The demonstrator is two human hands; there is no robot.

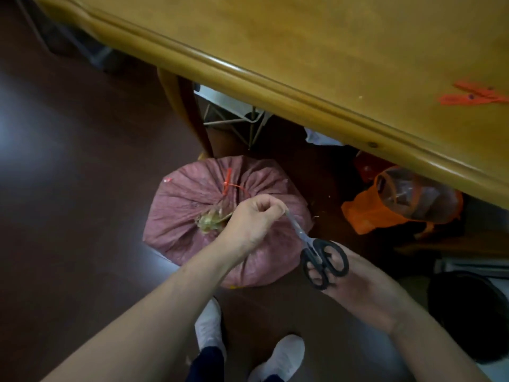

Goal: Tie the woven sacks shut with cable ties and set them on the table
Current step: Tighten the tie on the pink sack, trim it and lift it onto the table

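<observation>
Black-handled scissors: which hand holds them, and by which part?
The right hand holds the black-handled scissors by the handle loops, fingers through them.

A dark brown floor (68,188) with a dull sheen fills the left side, and a pale patch of light glares off it at the far left. A wooden table (344,51), honey-coloured with a moulded, rounded edge, runs diagonally from the upper left to the right edge, its top glossy under the room light. One curved table leg (184,111) drops from near the table's left end. Beneath the table stands a white wire-legged frame (234,117), and further right an orange plastic bag (385,213) lies crumpled in the shadow. A black rounded object (468,312) sits at the right edge.
</observation>
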